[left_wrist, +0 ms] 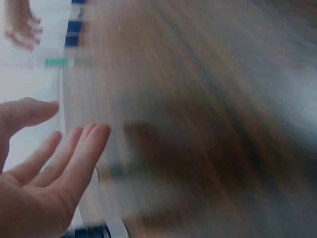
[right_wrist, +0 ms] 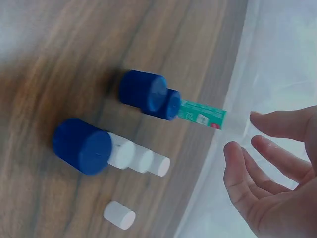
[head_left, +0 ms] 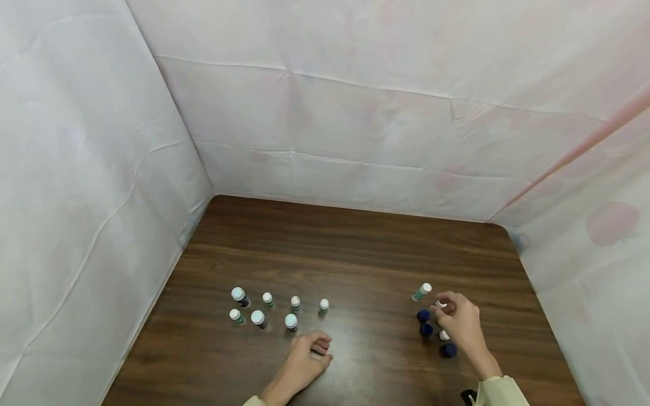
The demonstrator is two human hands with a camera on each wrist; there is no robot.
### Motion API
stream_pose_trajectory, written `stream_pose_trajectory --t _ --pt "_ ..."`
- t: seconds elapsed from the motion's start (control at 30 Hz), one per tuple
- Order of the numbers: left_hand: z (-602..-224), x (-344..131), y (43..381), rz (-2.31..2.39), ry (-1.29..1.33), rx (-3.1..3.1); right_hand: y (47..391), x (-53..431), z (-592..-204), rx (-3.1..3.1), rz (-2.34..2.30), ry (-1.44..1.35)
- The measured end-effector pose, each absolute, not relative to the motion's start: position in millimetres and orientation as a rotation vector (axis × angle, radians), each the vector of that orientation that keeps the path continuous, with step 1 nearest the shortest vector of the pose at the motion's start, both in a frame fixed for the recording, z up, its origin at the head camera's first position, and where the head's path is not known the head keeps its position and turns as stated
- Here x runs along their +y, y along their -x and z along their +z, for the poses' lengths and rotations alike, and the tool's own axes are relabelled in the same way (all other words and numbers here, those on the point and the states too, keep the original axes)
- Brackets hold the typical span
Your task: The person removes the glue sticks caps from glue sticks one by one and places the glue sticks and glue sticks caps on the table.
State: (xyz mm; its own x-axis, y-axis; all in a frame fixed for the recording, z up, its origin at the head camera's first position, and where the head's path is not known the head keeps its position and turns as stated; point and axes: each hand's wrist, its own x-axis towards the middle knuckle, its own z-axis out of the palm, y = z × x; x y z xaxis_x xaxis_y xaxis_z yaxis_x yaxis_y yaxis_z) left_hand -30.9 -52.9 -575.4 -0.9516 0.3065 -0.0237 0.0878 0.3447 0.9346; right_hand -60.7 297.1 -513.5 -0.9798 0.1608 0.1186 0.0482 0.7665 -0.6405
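My right hand (head_left: 461, 322) hovers over the right-hand group, thumb and fingers apart with nothing between them. Below and beside it stand dark blue caps (head_left: 426, 330) and white caps (head_left: 444, 335). A small vial with a green label (head_left: 419, 294) and a white top is just beyond the fingers; the right wrist view shows its green label (right_wrist: 202, 115) behind two blue caps (right_wrist: 142, 90). My left hand (head_left: 303, 362) is low over the table, fingers loosely bent and holding nothing. Nearest to it is a white-topped bottle with a dark label (head_left: 291, 323).
Several white-topped bottles (head_left: 258, 320) and smaller green-labelled vials (head_left: 323, 307) stand in loose rows at the left. The brown wooden table (head_left: 355, 254) is bordered by pale hanging sheets (head_left: 325, 124) behind and at both sides. The left wrist view is blurred.
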Motion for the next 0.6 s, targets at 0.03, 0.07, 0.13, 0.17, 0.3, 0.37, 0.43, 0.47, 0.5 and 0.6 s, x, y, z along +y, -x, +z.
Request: stream_pose_trajectory --t 0.03,0.07,0.13,0.17,0.3,0.37,0.43,0.47,0.5,0.6 --pt "-576 -47 33 1.668 -0.388 2.39 62 297 -512 -2.79 1.013 0.17" --pt "-577 -41 34 1.688 -0.413 2.373 62 297 -511 -2.786 1.01 0.17" --pt "-578 -30 37 1.721 -0.452 2.337 63 296 -509 -2.783 1.001 0.168" --pt "-579 -25 38 1.729 -0.471 2.325 63 296 -509 -2.785 0.993 0.171" --pt "-579 -4 45 1.762 -0.548 2.291 63 296 -510 -2.787 0.984 0.186" --pt "-578 7 50 1.763 -0.571 2.292 64 296 -510 -2.782 0.984 0.182" --pt "-576 18 57 1.764 -0.573 2.297 66 296 -510 -2.766 0.982 0.166" --pt "-575 23 61 1.765 -0.574 2.305 68 296 -510 -2.758 0.979 0.159" --pt "-573 29 64 1.766 -0.575 2.311 70 297 -510 -2.748 0.978 0.149" --pt "-571 46 75 1.795 -0.551 2.326 75 297 -508 -2.725 0.983 0.127"
